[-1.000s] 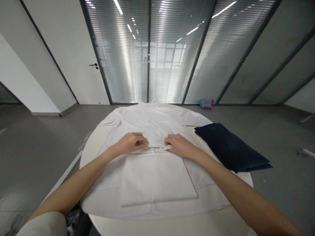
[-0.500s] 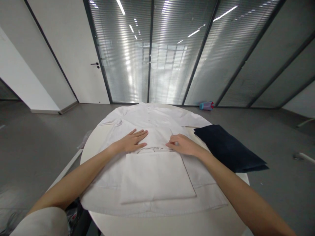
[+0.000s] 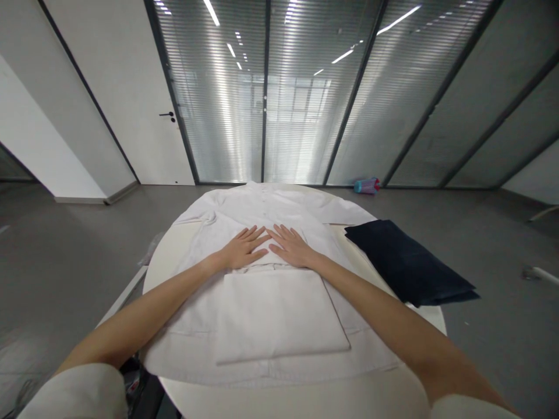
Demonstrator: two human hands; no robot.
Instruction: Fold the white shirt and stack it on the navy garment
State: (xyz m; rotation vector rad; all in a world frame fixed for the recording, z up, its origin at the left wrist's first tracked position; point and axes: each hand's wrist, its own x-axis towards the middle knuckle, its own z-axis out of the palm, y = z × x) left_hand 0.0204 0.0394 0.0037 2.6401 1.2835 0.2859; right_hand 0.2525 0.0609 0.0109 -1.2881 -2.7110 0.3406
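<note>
A white shirt (image 3: pixel 262 212) lies spread over a round white table (image 3: pixel 305 401), collar at the far edge. A folded white cloth (image 3: pixel 277 314) rests on the shirt's near half. My left hand (image 3: pixel 244 249) and my right hand (image 3: pixel 290 245) lie flat side by side on the shirt just beyond the folded cloth. Both have fingers stretched out and hold nothing. Their fingertips nearly meet at the shirt's middle.
A folded dark navy garment (image 3: pixel 408 262) lies on the table's right side and overhangs its edge. A blue and pink bottle (image 3: pixel 367 185) lies on the grey floor by the glass wall. A white door (image 3: pixel 144 93) stands at the back left.
Both hands went from pinching the cloth's far edge to lying flat. The left opened first; the right then opened and slid left toward the left hand.
</note>
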